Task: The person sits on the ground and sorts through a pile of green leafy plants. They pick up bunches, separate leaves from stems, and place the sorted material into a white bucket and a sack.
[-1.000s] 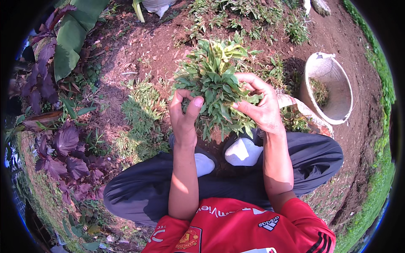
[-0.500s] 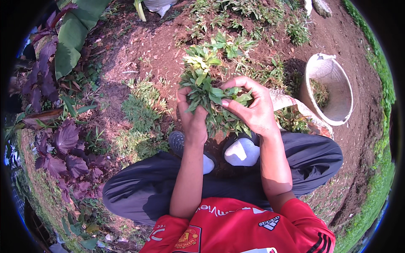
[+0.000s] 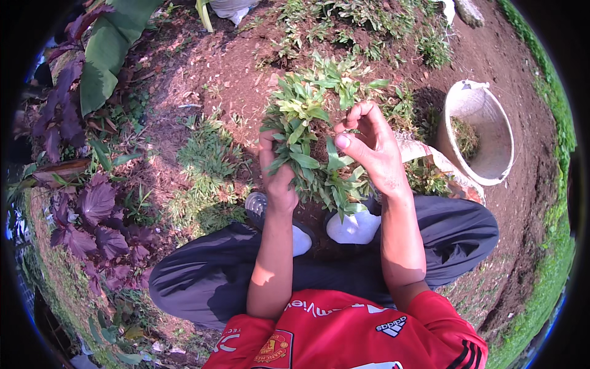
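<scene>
A ragged clump of leafy green plants (image 3: 304, 138) is held up over my feet, in front of my knees. My left hand (image 3: 278, 169) is closed on its left side, with the fingers partly hidden behind the leaves. At the clump's right side is my right hand (image 3: 373, 147). Its thumb and fingers are curled together in a pinch by the leaf tips, and anything between them is too small to name. Some leaves of the clump hang down toward my white-toed right shoe (image 3: 353, 226).
On the right a pale tub (image 3: 507, 138) leans, with dry plant bits inside. Beside it a whitish sack (image 3: 433, 157) lies on the soil. Low plants (image 3: 212, 157) grow at the left, near purple-leaved plants (image 3: 95, 206). More greenery (image 3: 369, 27) covers the far ground.
My right hand has drawn back slightly to the right from the clump, its fingers lifting and curling. The clump has turned a little in my left hand, its lower leaves spreading rightward.
</scene>
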`<state>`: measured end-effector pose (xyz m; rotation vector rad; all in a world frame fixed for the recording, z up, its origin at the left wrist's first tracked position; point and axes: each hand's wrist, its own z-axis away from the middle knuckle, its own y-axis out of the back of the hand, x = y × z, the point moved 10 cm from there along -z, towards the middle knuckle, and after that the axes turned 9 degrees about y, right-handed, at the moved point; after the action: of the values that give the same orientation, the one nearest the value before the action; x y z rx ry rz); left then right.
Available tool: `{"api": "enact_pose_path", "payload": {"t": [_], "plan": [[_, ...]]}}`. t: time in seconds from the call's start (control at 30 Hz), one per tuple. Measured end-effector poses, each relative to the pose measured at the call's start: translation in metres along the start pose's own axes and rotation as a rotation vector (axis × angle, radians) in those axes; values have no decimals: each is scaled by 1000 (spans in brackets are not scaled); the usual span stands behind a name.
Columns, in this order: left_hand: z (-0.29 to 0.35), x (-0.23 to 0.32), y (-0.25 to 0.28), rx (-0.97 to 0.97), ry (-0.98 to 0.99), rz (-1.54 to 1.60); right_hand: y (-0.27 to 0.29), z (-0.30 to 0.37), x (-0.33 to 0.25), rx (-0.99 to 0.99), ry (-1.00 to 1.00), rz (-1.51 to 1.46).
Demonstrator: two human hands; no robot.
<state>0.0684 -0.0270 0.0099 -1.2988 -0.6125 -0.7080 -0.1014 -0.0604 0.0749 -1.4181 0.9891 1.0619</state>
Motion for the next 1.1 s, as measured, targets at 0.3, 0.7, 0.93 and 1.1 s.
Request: {"api": "enact_pose_path", "payload": {"t": [0.3, 0.7, 0.93, 1.1], "plan": [[1, -5, -23, -70, 37, -264, 16, 8, 5, 124, 5, 429], [-2, -13, -13, 24, 174, -241, 9, 14, -15, 172, 204, 468], [-3, -4, -15, -63, 153, -136, 8, 15, -19, 314, 142, 349], [0, -1, -17, -89, 113, -169, 19, 18, 4, 394, 6, 186]]}}
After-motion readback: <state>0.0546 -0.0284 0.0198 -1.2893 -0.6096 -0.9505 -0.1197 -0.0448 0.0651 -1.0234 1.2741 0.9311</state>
